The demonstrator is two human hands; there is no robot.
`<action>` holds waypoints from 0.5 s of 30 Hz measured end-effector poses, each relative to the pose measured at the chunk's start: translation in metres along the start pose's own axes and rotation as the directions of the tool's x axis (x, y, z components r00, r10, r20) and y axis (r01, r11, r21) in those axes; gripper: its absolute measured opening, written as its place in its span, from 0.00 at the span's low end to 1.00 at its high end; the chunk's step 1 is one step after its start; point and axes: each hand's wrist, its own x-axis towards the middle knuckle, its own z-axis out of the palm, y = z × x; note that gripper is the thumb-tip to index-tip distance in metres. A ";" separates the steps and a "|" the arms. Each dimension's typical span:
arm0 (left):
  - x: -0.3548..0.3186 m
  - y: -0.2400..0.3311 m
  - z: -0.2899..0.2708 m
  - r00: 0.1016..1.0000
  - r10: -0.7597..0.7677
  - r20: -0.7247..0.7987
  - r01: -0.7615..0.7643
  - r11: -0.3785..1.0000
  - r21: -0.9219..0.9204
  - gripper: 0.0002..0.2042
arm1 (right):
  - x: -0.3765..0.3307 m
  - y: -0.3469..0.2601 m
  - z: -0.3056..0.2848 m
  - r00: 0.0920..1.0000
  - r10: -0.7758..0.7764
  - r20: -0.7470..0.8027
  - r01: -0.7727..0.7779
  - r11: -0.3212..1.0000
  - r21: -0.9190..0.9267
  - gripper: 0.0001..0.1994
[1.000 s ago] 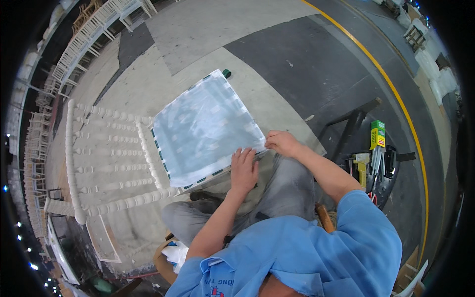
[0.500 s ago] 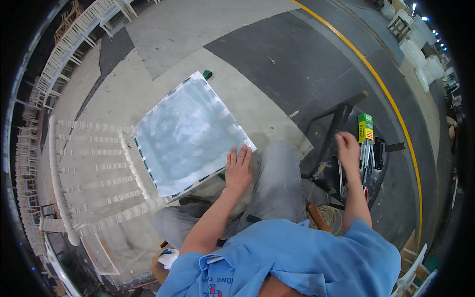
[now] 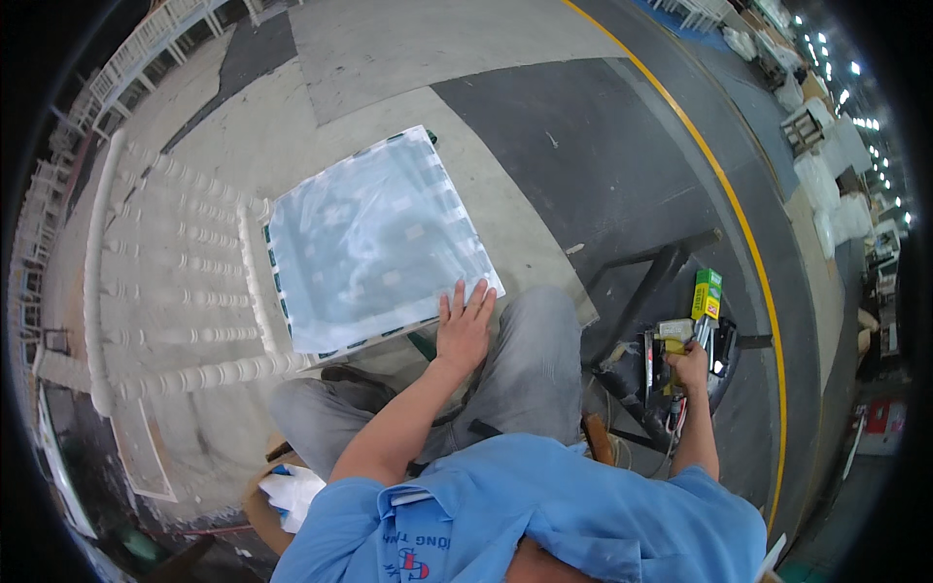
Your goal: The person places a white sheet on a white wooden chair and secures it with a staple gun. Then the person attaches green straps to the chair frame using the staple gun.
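A white chair with a turned-spindle back point(image 3: 97, 282) stands before me, its back toward the left. Over its square seat lies a thin pale sheet point(image 3: 374, 248), with green patches showing along the edges. My left hand point(image 3: 463, 325) rests flat on the sheet's near right corner, fingers spread. On the right, my right hand point(image 3: 689, 366) reaches down to a black stool point(image 3: 622, 361) crowded with tools. Its fingers are curled closed among metal tools; what they grip is hard to make out. Beside it sit a green and yellow box point(image 3: 708, 293) and a pale yellowish object point(image 3: 673, 331).
A yellow floor line point(image 3: 729, 185) curves along the right. Close by my left side is a brown container with white material point(image 3: 296, 494) in it. White furniture point(image 3: 146, 49) lines the far left, and plastic-wrapped goods point(image 3: 821, 185) stand at the far right.
My right hand has come down onto the tools on the stool and closed there. My left hand stays on the sheet's corner. The whole view has shifted slightly.
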 end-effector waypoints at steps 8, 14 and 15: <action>-0.008 0.000 0.004 0.997 -0.079 0.025 0.076 0.993 0.086 0.39 | -0.020 -0.188 -0.002 0.806 -0.551 0.216 0.443 0.804 0.395 0.29; -0.005 0.001 -0.006 0.994 -0.065 0.092 0.071 0.995 -0.064 0.41 | -0.017 -0.312 0.062 0.445 -0.627 0.639 0.589 0.743 0.319 0.32; -0.006 0.000 -0.008 0.991 -0.071 0.112 0.078 0.995 -0.057 0.40 | -0.019 -0.327 0.076 0.324 -0.660 0.678 0.631 0.685 0.365 0.33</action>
